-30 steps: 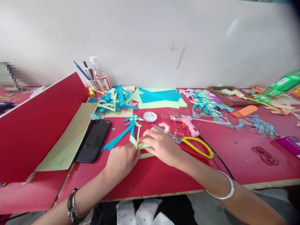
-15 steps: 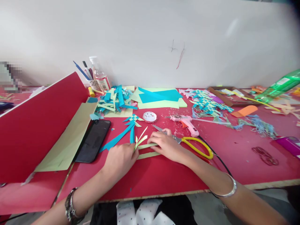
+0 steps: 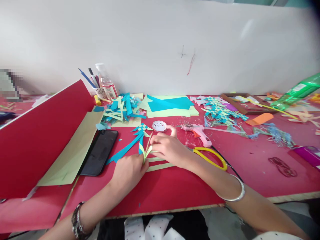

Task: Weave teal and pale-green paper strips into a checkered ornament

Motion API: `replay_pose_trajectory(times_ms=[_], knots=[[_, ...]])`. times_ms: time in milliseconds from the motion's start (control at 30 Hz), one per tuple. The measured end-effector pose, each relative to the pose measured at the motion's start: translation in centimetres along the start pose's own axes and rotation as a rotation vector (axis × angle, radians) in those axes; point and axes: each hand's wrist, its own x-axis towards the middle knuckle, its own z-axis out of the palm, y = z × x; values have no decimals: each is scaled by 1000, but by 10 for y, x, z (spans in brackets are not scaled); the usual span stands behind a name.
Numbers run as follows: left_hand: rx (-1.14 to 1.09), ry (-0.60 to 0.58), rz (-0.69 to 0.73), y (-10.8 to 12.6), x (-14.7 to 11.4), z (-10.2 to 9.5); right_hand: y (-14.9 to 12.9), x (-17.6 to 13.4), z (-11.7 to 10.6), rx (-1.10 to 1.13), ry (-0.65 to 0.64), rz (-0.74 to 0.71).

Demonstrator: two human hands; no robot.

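Note:
My left hand (image 3: 130, 166) is closed around the lower ends of a small bunch of pale green paper strips (image 3: 145, 153), whose tips fan upward. With bent fingers, my right hand (image 3: 170, 148) pinches a pale green strip beside that bunch. Its index finger points toward a small white round lid (image 3: 159, 126). Two more long pale green strips (image 3: 160, 166) run rightward below the hands. Just beyond my left hand lies a blue and green woven paper piece (image 3: 142, 128) with long blue tails. Yellow-handled scissors (image 3: 210, 156) rest under my right forearm, their blades mostly hidden.
A pink glue gun (image 3: 200, 133) with a black cord lies to the right. A black phone (image 3: 100, 153) and a leaning red board (image 3: 45, 140) are at left. Cut paper scraps (image 3: 125, 106), paper sheets (image 3: 170, 105) and woven pieces (image 3: 220, 108) line the wall.
My right hand has moved left and slightly up, from over the scissors' blades to the bunch of strips. My left hand keeps its hold in nearly the same place.

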Motion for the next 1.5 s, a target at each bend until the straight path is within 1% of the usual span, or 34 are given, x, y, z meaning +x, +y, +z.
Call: replay_pose_trajectory(times_ms=[67,133,200,233,267,367,433,500,600,733,833,967,1067,1233,1400,1500], knots=[[-12,5,-15,0,0,0,5,8,-2,36,39,25],[-29,9,-23,0,1,0,15,18,-1,80,67,100],[-48,0,-34,1,2,0,27,31,6,129,64,169],[-56,-10,-43,1,2,0,33,39,11,144,49,176],[-61,-22,-52,0,2,0,39,47,18,157,16,147],[-63,-33,-63,-1,3,2,49,70,44,180,-108,-70],[-58,-20,-58,-1,3,4,51,81,58,148,-151,-100],[-57,-6,-56,-2,3,5,50,88,66,132,-173,-97],[-72,5,-56,-2,3,6,50,90,66,124,-183,-76],[-92,8,-45,-2,3,5,57,85,63,135,-200,-61],[-91,12,-48,-3,3,4,60,82,64,140,-206,-33],[-78,17,-44,-3,4,5,59,85,68,133,-207,27],[-64,24,-47,-3,4,5,57,89,67,136,-209,46],[-67,16,-57,-3,4,4,53,92,63,149,-157,91],[-52,11,-59,-3,4,4,49,98,60,163,13,172],[-57,13,-55,-3,4,3,52,102,55,183,99,201]])
